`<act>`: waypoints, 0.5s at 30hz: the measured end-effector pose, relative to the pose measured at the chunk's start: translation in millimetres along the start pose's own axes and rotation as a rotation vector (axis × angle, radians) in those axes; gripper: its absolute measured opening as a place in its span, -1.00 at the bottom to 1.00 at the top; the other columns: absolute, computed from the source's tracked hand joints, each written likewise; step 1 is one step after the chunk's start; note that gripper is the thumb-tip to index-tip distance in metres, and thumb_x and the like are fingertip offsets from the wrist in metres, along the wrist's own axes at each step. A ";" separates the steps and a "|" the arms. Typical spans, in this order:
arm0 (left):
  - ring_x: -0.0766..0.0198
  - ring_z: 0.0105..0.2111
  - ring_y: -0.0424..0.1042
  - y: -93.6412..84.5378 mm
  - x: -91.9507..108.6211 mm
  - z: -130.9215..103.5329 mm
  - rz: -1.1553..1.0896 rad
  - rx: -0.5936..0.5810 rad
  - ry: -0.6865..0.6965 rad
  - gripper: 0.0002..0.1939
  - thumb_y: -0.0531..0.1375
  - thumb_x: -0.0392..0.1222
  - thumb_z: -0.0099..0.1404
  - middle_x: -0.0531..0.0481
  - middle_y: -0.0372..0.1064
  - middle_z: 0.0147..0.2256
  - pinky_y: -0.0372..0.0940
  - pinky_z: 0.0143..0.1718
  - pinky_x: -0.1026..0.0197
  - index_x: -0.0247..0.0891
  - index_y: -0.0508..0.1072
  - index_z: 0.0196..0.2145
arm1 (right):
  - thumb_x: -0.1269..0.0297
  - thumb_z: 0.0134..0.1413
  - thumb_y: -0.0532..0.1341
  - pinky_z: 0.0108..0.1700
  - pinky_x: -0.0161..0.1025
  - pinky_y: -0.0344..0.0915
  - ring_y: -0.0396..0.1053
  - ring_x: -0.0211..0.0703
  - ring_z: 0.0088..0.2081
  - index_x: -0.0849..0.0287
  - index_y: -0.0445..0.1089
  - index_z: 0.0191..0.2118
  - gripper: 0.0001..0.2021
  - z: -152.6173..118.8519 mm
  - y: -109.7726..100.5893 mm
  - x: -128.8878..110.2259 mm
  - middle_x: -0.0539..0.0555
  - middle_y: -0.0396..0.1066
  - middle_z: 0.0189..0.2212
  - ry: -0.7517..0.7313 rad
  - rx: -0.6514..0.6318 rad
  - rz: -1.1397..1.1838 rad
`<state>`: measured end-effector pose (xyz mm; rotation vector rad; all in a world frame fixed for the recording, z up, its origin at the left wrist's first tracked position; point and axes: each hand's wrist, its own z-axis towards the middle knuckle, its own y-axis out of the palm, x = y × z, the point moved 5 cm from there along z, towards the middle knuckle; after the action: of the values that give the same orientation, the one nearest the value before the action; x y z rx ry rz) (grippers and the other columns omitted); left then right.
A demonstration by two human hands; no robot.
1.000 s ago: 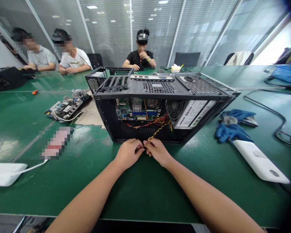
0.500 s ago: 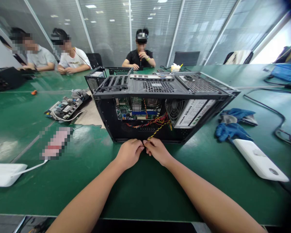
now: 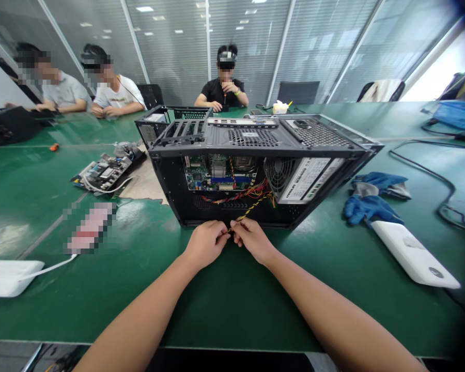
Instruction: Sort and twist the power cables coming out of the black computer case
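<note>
A black computer case (image 3: 251,154) lies on its side with its open face toward me. Inside it are a green motherboard (image 3: 197,178), a power supply (image 3: 310,178) with a fan, and a bundle of red and black wires (image 3: 232,198). A twisted yellow-and-black cable (image 3: 251,207) runs from the power supply out over the case's front edge. My left hand (image 3: 206,242) pinches its end, which the fingers hide. Close beside it, my right hand (image 3: 252,238) has thumb and fingertips closed on the same cable.
Left of the case lie a circuit board assembly (image 3: 108,170) on cardboard (image 3: 147,181) and a white power bank (image 3: 11,279). On the right are blue gloves (image 3: 372,204), a white device (image 3: 414,253) and a black cable (image 3: 445,178). Several people sit across the green table (image 3: 313,299).
My right hand's fingers have shifted slightly, and a short stretch of cable now shows between the two hands. The case has stayed in place.
</note>
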<state>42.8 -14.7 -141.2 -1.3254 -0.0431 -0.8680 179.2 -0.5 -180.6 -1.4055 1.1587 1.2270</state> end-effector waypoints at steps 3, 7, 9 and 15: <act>0.31 -0.44 0.29 -0.8 1.8 0.2 0.009 -0.011 0.005 -0.92 0.16 -0.29 0.27 0.05 0.32 -0.45 0.16 -0.39 0.27 -0.25 0.35 -0.40 | 0.02 0.06 0.19 -0.56 -0.33 0.16 0.21 -0.33 -0.65 0.17 0.25 -0.47 -0.69 -0.2 -0.6 -0.5 -0.10 0.25 -0.70 0.006 0.005 0.012; 0.29 -0.43 0.32 -0.3 4.7 0.8 0.033 -0.050 0.015 -0.85 0.09 -0.27 0.33 0.03 0.32 -0.45 0.17 -0.37 0.25 -0.25 0.36 -0.42 | 0.02 0.05 0.21 -0.56 -0.33 0.16 0.21 -0.33 -0.65 0.17 0.25 -0.48 -0.69 -0.5 -0.8 -1.3 -0.09 0.25 -0.70 0.013 0.002 0.015; 0.28 -0.42 0.33 0.9 5.0 1.1 0.051 -0.069 0.019 -0.82 0.07 -0.26 0.35 0.03 0.33 -0.45 0.18 -0.36 0.25 -0.25 0.36 -0.42 | 0.02 0.05 0.20 -0.56 -0.33 0.16 0.21 -0.33 -0.65 0.16 0.24 -0.49 -0.68 -0.7 -0.7 -2.0 -0.09 0.25 -0.70 0.010 0.002 0.014; 0.28 -0.40 0.35 3.2 3.2 0.4 0.058 -0.076 0.027 -0.84 0.07 -0.26 0.35 0.02 0.35 -0.43 0.19 -0.34 0.25 -0.25 0.37 -0.40 | 0.03 0.06 0.19 -0.56 -0.33 0.16 0.21 -0.33 -0.65 0.15 0.22 -0.49 -0.69 -0.4 -0.8 -1.8 -0.10 0.24 -0.70 0.007 0.000 -0.011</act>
<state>47.0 -16.1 -142.2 -1.3785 0.0497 -0.8455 179.9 -0.7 -178.7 -1.4156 1.1547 1.2152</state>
